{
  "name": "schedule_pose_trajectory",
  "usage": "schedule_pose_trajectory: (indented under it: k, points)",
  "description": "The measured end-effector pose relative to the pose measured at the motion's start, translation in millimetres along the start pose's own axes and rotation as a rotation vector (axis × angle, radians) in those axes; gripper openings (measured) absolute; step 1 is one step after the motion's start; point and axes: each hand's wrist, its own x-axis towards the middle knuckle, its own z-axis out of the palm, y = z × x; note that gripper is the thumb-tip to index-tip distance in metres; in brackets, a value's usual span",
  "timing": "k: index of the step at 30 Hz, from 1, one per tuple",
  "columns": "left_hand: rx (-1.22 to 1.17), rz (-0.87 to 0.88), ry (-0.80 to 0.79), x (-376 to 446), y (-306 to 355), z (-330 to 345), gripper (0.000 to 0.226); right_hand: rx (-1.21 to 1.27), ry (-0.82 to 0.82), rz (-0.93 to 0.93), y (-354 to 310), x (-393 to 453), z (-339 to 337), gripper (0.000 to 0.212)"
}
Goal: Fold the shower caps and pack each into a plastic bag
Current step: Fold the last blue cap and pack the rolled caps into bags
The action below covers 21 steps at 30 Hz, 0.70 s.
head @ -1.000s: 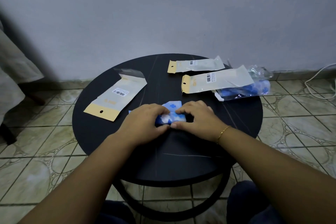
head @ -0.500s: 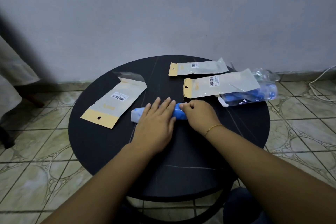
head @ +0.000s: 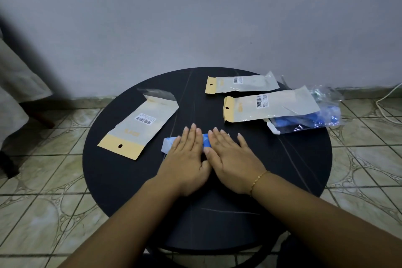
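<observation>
Palms flat, you press the left hand (head: 187, 160) and right hand (head: 233, 162), fingers straight, on the folded shower cap (head: 169, 144) at mid-surface (head: 282, 169), likely squeezing air out; an empty plastic bag (head: 139, 124) lies just beside it.

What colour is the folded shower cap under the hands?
Blue with white patches, shower cap, seen in the head view.

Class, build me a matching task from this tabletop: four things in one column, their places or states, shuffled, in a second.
Things
1. folded blue shower cap
2. left-side flat plastic bag
3. clear bag of blue caps
4. gold wrist chain

States
A. on right wrist
B. at table's right edge
C. flap open
D. pressed under both flat hands

Pairs: 1-D, 2-C, 3-B, 4-A
</observation>
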Motion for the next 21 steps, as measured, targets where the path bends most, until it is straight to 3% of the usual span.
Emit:
schedule_pose_trajectory:
  k: [5, 13, 18, 20, 21]
  points:
    - [0.064, -0.081, -0.020, -16, -20, -5, 0.100, -0.107, -0.004, -0.009, 2, -3, -2, 0.055]
    - [0.030, -0.260, 0.051, -31, -22, -7, 0.073, -0.131, 0.007, 0.031, -2, -11, -7, 0.054]
    - [-0.162, -0.420, 0.332, -40, 0, -8, 0.052, -0.217, 0.182, 0.186, -18, -29, 3, 0.059]
    - [-0.245, -0.415, 0.292, -39, 17, -12, 0.037, -0.203, 0.221, 0.231, -21, -33, 3, 0.054]
    - [-0.301, -0.393, 0.242, -38, 25, -14, 0.042, -0.129, 0.229, 0.242, -21, -33, 0, 0.048]
